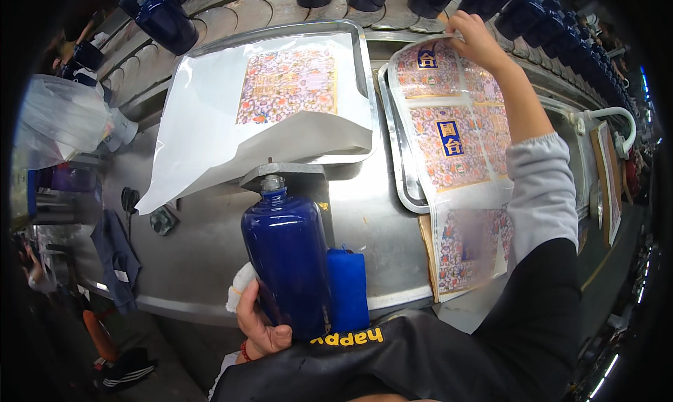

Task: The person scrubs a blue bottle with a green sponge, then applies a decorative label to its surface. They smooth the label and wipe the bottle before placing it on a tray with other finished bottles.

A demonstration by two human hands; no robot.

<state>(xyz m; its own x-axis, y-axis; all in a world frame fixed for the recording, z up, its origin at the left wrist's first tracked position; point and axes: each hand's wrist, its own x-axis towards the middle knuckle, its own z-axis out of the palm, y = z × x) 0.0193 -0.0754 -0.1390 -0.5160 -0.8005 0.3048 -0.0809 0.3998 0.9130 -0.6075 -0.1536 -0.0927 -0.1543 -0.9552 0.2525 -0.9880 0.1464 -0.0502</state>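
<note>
My right hand (479, 43) reaches to the far edge of a decal sheet (459, 150) and pinches its upper edge. The sheet carries several floral panels with dark blue labels; it lies over a metal tray (413, 202) and hangs toward me. A glossy dark blue bottle (286, 262) leans in front of me, its neck at a grey metal holder (284, 172). Beside the bottle's lower left side, my left hand (261, 326) is closed around a folded white cloth (242, 288). Whether its hidden fingers also grip the bottle is unclear.
Left of the sheet, a second tray (366, 58) holds white paper (200, 100) and a floral decal (291, 83). More blue bottles (166, 23) stand along the conveyor (238, 13). A blue pad (348, 283) sits right of the bottle; scissors (129, 200) lie left. A white faucet (617, 113) stands right.
</note>
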